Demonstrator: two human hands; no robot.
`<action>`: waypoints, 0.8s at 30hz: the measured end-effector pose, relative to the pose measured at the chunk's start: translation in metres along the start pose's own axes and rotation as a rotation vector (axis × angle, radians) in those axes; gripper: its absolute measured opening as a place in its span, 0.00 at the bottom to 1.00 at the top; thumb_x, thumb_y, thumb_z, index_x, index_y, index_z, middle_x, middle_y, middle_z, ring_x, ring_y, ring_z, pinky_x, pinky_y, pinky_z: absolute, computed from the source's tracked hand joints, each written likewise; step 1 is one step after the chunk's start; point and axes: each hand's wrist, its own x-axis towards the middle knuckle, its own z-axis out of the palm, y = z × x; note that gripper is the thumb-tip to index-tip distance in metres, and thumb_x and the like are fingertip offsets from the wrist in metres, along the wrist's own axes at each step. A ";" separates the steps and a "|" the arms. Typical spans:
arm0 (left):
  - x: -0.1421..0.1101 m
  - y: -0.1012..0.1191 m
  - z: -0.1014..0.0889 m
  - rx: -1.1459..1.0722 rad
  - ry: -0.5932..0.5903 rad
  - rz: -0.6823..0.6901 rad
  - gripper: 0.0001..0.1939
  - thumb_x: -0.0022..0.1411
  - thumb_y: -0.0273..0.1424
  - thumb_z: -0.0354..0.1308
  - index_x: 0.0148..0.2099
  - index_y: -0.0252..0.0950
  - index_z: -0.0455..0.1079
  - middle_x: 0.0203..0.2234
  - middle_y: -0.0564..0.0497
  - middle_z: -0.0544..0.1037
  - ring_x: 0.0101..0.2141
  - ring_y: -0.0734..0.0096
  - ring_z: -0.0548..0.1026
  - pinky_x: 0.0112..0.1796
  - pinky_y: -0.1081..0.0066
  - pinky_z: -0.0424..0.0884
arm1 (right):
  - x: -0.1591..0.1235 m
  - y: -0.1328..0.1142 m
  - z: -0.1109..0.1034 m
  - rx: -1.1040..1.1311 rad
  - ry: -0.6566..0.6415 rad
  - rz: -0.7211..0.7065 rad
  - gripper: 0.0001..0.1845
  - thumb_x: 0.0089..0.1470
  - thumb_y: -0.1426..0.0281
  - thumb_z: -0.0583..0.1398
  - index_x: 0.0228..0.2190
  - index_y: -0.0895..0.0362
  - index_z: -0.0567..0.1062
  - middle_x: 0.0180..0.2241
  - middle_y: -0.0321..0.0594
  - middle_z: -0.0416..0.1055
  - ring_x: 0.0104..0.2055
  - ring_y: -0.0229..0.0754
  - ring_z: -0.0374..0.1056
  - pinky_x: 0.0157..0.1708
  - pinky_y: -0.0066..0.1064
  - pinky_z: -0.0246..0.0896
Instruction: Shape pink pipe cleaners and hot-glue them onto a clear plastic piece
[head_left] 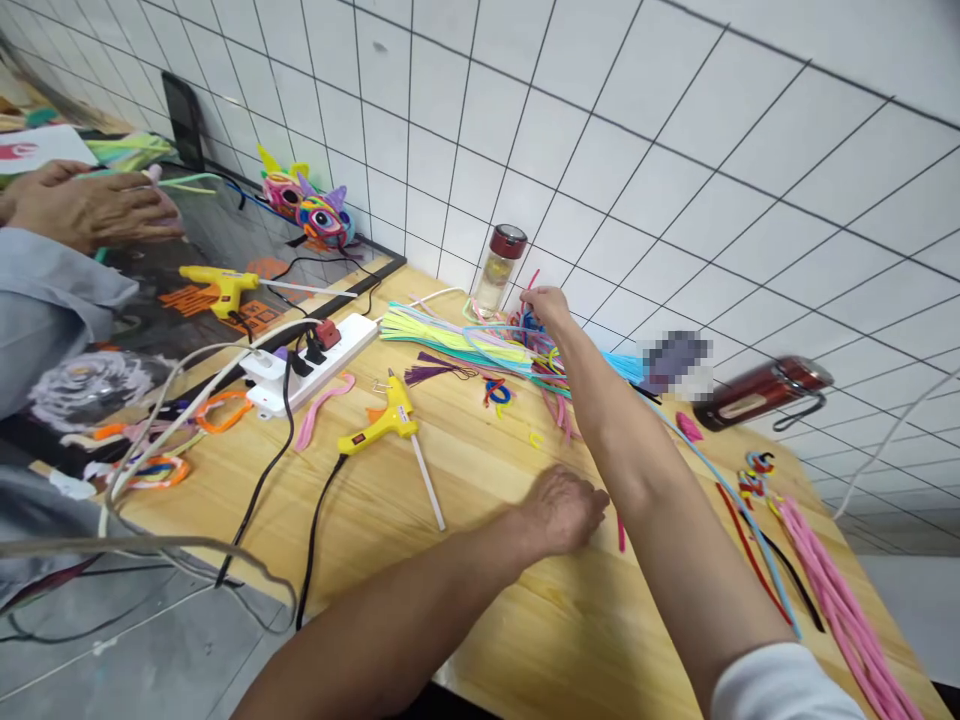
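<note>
My right hand (550, 306) reaches far forward over a pile of coloured pipe cleaners (442, 338) by the wall. Its thumb and fingers are pinched together, and a thin pink-red pipe cleaner (533, 280) sticks up at the fingertips. Nearer to me, my left hand (566, 508) rests low over the wooden table with its fingers curled in. A short red pipe cleaner piece (621, 532) shows just past these fingers; whether they hold it I cannot tell. Small curled pipe cleaner pieces (496, 392) lie between the hands and the pile.
A yellow glue gun (386, 420) lies left of my hands, beside a white power strip (322, 362) with trailing cables. A glass bottle (500, 268) and a red flask (765, 392) are near the wall. Pink pipe cleaners (840, 610) lie right. Another person's hands (94, 207) work at left.
</note>
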 end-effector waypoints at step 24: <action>-0.002 0.005 -0.018 -0.007 -0.094 -0.028 0.12 0.71 0.34 0.53 0.45 0.37 0.78 0.41 0.46 0.85 0.43 0.59 0.83 0.45 0.61 0.72 | -0.071 0.013 -0.105 0.423 0.338 -0.136 0.06 0.57 0.66 0.61 0.36 0.55 0.74 0.37 0.39 0.79 0.26 0.31 0.70 0.20 0.20 0.59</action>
